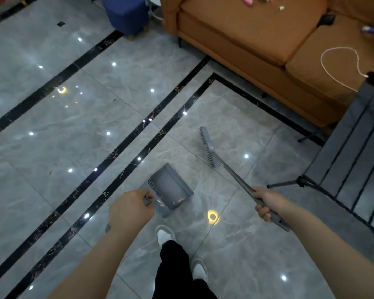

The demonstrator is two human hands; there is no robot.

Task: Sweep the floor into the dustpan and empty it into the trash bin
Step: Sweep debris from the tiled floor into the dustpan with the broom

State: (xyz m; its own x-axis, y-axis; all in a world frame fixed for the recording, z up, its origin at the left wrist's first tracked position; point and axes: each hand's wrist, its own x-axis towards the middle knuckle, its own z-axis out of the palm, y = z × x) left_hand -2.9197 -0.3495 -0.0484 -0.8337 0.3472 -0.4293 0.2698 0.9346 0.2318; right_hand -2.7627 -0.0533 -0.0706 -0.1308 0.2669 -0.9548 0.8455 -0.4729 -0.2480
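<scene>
1. Nearest the camera, at lower centre of the frame, black trouser legs (pixel 177 270) and white shoes (pixel 165 235) stand on the glossy grey marble-pattern tiled floor (pixel 52 134).
2. The left hand (pixel 127 210), left of centre, has its fingers curled round the top of the dustpan handle (pixel 147 199).
3. The grey plastic dustpan with a comb-toothed edge (pixel 171 188) sits just beyond that hand, at floor level; contact with the tiles cannot be confirmed.
4. The right hand (pixel 266 203), at right of centre, grips the grey metal pole of the broom (pixel 235 178) with fingers wrapped fully round it.
5. The grey broom head (pixel 207 146) lies above and right of the dustpan, well apart from its mouth.
6. No trash bin is in view.
7. Probable faults: a dustpan lip held off the tiles would let dust pass beneath; a long sweep could strike the orange sofa (pixel 257 39) or the black tripod leg (pixel 289 183) at right.
</scene>
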